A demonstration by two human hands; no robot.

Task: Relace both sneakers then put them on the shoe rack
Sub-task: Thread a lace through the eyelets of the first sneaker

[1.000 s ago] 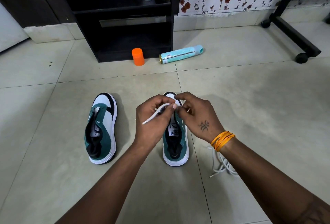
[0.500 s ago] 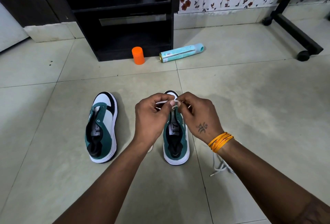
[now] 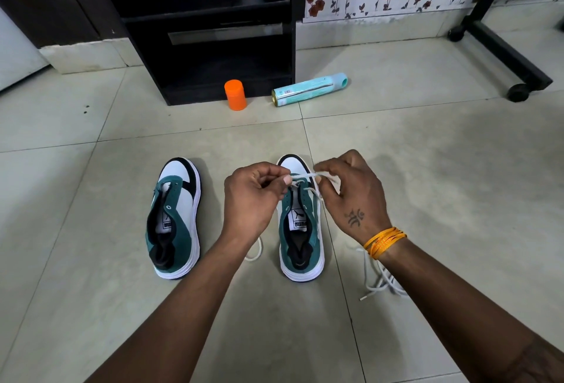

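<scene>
Both hands, left hand (image 3: pixel 254 196) and right hand (image 3: pixel 351 190), pinch the white lace (image 3: pixel 305 175) stretched crosswise over the right sneaker (image 3: pixel 300 230) toe eyelets

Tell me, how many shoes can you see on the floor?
2. The left sneaker lies alone on the tiles, with no lace. The right sneaker sits under both hands, which are threading a white lace near its toe. No others show.
</scene>
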